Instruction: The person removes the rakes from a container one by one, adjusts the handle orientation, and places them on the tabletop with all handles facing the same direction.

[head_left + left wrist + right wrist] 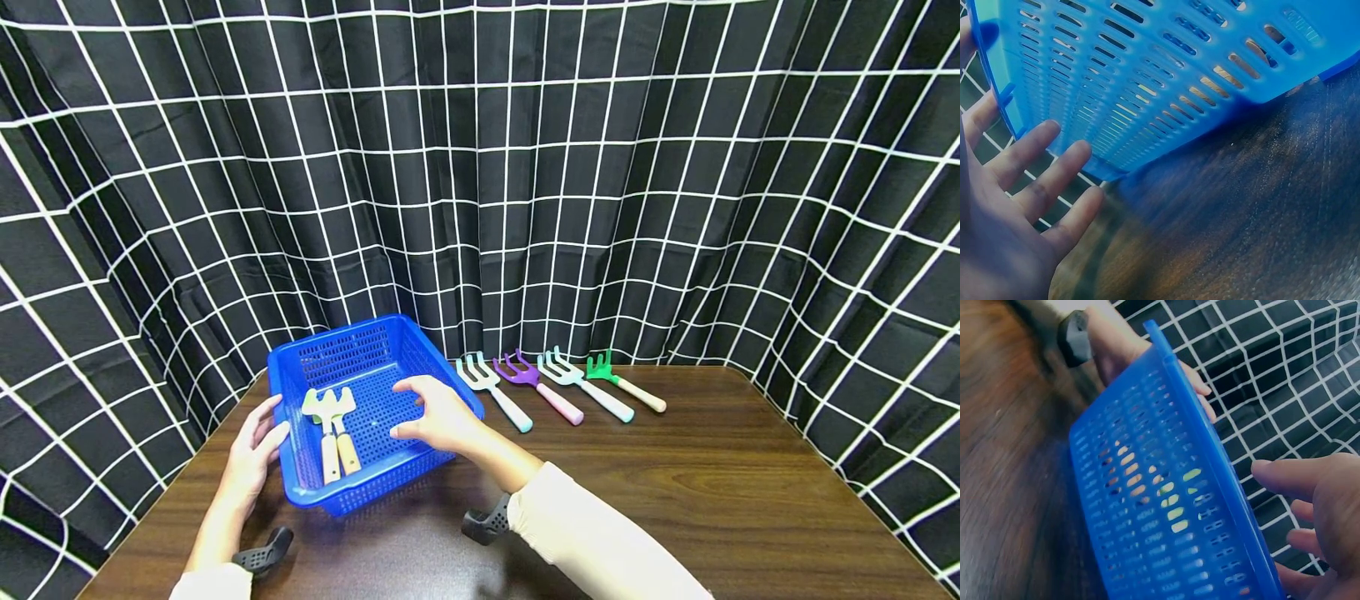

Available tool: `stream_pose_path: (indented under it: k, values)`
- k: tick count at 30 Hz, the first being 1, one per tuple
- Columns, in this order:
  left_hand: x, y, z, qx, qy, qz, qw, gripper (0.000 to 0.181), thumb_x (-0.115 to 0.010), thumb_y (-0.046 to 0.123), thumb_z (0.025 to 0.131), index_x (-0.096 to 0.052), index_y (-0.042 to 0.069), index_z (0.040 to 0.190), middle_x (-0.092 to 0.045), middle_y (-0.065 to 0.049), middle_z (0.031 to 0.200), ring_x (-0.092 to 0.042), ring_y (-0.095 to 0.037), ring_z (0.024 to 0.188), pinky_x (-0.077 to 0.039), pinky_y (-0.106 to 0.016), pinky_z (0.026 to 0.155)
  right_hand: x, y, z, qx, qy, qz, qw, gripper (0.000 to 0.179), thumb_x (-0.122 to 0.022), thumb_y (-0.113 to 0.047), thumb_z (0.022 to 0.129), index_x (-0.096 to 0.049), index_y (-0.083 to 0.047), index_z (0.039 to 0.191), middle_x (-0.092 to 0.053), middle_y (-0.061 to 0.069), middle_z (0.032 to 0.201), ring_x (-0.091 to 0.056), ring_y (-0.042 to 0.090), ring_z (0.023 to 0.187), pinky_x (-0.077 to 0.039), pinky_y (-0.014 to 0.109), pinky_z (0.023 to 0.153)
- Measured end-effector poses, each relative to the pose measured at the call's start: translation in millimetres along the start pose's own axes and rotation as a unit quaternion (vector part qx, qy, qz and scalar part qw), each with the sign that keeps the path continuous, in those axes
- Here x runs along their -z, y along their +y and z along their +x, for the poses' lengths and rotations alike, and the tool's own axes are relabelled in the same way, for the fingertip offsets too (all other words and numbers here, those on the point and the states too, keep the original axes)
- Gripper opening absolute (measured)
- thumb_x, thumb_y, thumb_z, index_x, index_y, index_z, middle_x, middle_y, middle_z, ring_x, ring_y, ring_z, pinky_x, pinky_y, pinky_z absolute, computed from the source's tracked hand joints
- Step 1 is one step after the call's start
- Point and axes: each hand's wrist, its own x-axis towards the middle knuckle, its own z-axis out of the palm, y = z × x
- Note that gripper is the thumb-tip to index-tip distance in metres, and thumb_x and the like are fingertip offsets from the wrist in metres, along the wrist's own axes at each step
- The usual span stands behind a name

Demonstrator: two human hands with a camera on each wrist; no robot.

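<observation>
A blue plastic basket (352, 492) with slotted walls stands at the left of the table. Two small garden forks lie in its left part, one pale green fork (330, 458) beside another pale green fork (348, 454), both with wooden handles. At the basket's left rim, my left hand (251, 454) grips the edge with thumb and forefinger; its other fingers spread beside the outer wall in the left wrist view. Over the basket's right part hovers my right hand (442, 417), thumb and fingers apart, holding nothing. The right wrist view shows its fingers above the rim.
Right of the basket lie a white hand fork (498, 396), a purple hand fork (543, 387) with a pink handle, a pale blue hand fork (588, 385) and a small green rake (622, 383). Behind the wooden table (712, 467) hangs a black gridded curtain (525, 208).
</observation>
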Motion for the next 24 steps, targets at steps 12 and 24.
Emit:
stream_pose_path:
  k: [12, 24]
  values:
    - [0.2, 1.8, -0.3, -0.002, 0.005, 0.004, 1.0000, 0.050, -0.052, 0.013, 0.101, -0.034, 0.001, 0.145, -0.060, 0.014, 0.111, -0.061, -0.001, 0.095, -0.049, -0.018, 0.075, -12, -4, 21.5, 0.000, -0.043, 0.010, 0.9990, 0.060, -0.082, -0.027, 0.076, -0.059, -0.013, 0.130, -0.060, 0.003, 0.128, -0.059, 0.017, 0.100, -0.046, 0.026, 0.083]
    - [-0.9, 3.3, 0.6, 0.008, 0.003, -0.003, 1.0000, 0.050, -0.053, 0.013, 0.101, -0.034, 0.002, 0.146, -0.060, 0.014, 0.112, -0.061, -0.001, 0.096, -0.050, -0.019, 0.076, -21, 3, 42.1, 0.008, -0.130, 0.138, 0.9819, 0.055, -0.077, -0.016, 0.083, -0.056, -0.010, 0.134, -0.057, 0.007, 0.135, -0.064, 0.017, 0.104, -0.046, 0.021, 0.087]
